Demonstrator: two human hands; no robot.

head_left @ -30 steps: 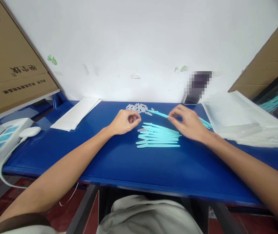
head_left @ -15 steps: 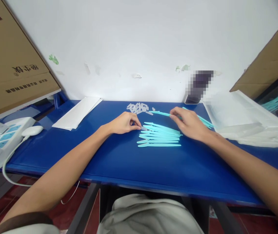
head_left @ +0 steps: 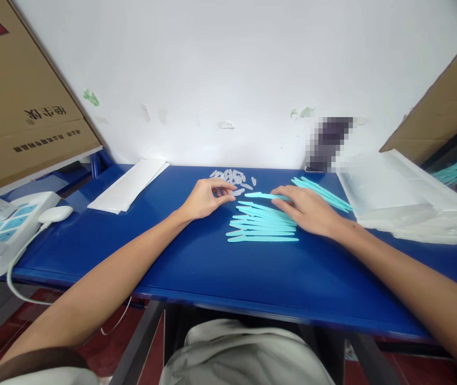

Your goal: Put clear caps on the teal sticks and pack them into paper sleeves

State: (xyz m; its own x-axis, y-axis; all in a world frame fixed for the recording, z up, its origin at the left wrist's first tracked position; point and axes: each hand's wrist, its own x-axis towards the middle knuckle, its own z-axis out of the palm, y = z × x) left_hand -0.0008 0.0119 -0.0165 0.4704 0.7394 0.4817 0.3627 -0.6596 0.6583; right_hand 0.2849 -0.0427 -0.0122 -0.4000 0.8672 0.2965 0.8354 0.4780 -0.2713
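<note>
A row of several turquoise plastic sticks (head_left: pixel 261 224) lies side by side on the blue table (head_left: pixel 196 267). My right hand (head_left: pixel 304 208) pinches one more turquoise stick (head_left: pixel 261 195) and holds it just behind the row. My left hand (head_left: pixel 204 198) is loosely curled left of the row, its fingertips near a small clear cap (head_left: pixel 238 191). A pile of small clear caps (head_left: pixel 229 176) sits behind my left hand. Another bunch of turquoise sticks (head_left: pixel 325 193) lies behind my right hand.
A stack of clear bags (head_left: pixel 397 198) lies at the right. White paper sleeves (head_left: pixel 128 186) lie at the back left. A white device with a mouse (head_left: pixel 54 214) stands at the far left. Cardboard boxes (head_left: pixel 23 107) flank both sides, and a blurred dark object (head_left: pixel 327 141) leans on the wall.
My right hand has brought the turquoise stick down and nearer, to the back of the row. My left hand reached to the row's ends, then drew back toward the caps.
</note>
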